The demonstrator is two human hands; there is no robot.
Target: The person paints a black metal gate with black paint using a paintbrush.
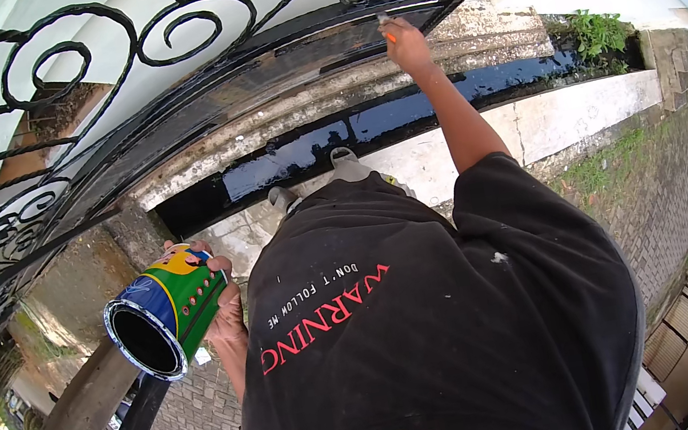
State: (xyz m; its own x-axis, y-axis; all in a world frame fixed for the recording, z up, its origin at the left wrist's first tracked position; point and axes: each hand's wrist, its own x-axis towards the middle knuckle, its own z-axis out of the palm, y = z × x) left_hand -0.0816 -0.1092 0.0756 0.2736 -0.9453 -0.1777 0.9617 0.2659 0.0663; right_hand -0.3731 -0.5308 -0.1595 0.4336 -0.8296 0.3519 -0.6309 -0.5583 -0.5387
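Observation:
My left hand (pixel 230 307) grips a paint can (pixel 198 295) with a green, blue and yellow printed wrap. The can is tilted, its open mouth towards me; the inside looks black. In my right hand (pixel 411 48), stretched far forward, is a small paintbrush (pixel 382 18) with an orange handle. Its bristles are at or close to the lower metal panel (pixel 286 65) of a black wrought-iron fence; contact is too small to tell. Glossy black scrollwork (pixel 131 29) rises above that panel, which shows brownish, duller patches.
Between me and the fence's stepped concrete base (pixel 275 118) runs a drain channel (pixel 307 153) with dark, reflecting water. My shoes (pixel 350 165) are at its near concrete edge (pixel 571 115). A green plant (pixel 602 32) grows at right. Two poles (pixel 78 412) stand at lower left, beside brick paving (pixel 193 414).

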